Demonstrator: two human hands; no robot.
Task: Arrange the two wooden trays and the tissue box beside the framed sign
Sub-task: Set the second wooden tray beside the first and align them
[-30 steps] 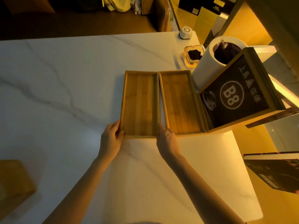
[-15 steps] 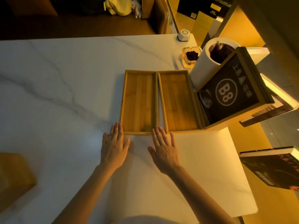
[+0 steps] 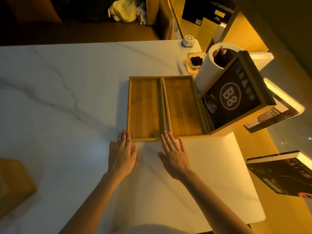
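Two shallow wooden trays lie side by side on the white marble table [image 3: 59, 98]. The left tray [image 3: 145, 108] touches the right tray [image 3: 184, 107], which sits against the framed "B8" sign [image 3: 234, 97]. My left hand [image 3: 122, 152] lies flat on the table, its fingertips at the left tray's near-left corner. My right hand [image 3: 174, 154] lies flat too, fingertips at the near edge where the two trays meet. Both hands hold nothing. A wooden box [image 3: 13, 184], perhaps the tissue box, sits at the table's near left edge.
Behind the sign stands a white cylinder [image 3: 207, 73] with a dark inside. A glass ashtray [image 3: 195, 61] and a small white device [image 3: 188, 41] sit at the far right corner. A dark book [image 3: 283, 176] lies off the table's right edge.
Both hands let go of the left tray's near corners and now rest flat and spread on the table in front of the trays. The trays have not moved since.
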